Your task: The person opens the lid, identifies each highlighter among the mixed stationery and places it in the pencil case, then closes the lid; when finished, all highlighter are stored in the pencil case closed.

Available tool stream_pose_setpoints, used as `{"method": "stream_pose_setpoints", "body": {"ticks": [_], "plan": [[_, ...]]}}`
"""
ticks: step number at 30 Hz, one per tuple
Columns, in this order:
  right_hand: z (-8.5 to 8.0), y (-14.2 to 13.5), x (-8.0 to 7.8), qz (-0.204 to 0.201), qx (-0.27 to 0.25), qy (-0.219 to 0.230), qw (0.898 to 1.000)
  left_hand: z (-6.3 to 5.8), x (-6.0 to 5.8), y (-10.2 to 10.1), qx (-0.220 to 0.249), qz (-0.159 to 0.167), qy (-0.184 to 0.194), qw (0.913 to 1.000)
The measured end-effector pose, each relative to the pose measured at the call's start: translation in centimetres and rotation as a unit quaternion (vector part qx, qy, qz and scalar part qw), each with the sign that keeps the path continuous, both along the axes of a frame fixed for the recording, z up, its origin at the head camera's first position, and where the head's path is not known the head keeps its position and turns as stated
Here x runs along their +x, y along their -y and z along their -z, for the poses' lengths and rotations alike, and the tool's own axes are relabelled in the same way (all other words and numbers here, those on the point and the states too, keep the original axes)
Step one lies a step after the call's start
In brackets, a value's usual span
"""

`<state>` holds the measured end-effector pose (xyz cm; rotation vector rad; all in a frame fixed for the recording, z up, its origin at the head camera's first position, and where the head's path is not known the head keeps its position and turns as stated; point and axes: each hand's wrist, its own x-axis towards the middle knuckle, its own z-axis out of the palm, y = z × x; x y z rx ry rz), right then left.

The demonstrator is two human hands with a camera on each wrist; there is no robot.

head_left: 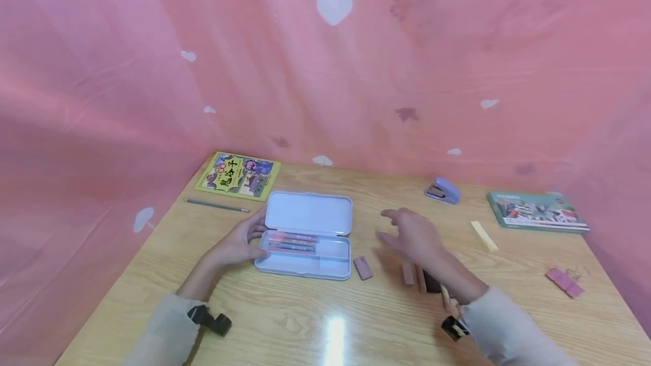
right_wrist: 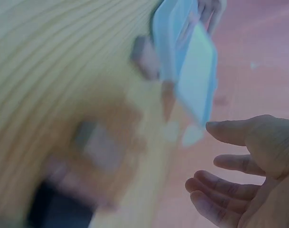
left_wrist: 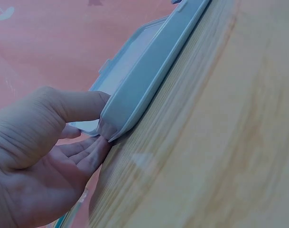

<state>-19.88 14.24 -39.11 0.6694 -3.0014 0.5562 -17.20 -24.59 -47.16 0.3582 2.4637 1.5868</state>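
The opened pencil case [head_left: 308, 214], its long axis set nine to three o'clock, is gripped at its nine-o'clock end by the left hand [head_left: 237, 244]. Nothing is held by the right hand [head_left: 414, 235], its fingers parted; from it the case is placed at nine o'clock, apart. At eight, the way is partly occupied by a pink eraser [head_left: 363, 268]; the stapler [head_left: 443, 190] is seen at one.
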Motion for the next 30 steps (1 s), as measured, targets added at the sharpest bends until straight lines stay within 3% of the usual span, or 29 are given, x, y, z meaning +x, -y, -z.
{"method": "stream_pose_setpoints", "body": {"ticks": [8, 19, 24, 30], "plan": [[2.0, -4.9, 0.5, 0.041, 0.002, 0.012, 0.999, -0.1, 0.2, 0.2, 0.009, 0.009, -0.005, 0.9999], [4.4, -5.5, 0.4, 0.073, 0.012, 0.036, 0.997, 0.0, 0.0, 0.2, 0.017, 0.016, -0.002, 0.9997], [3.7, -5.1, 0.8, 0.073, -0.022, 0.032, 0.997, -0.1, 0.1, 0.0, 0.015, 0.011, -0.006, 0.9998], [0.9, -4.4, 1.2, 0.052, -0.041, 0.029, 0.997, -0.2, 0.1, -0.1, 0.006, 0.004, 0.001, 1.0]]}}
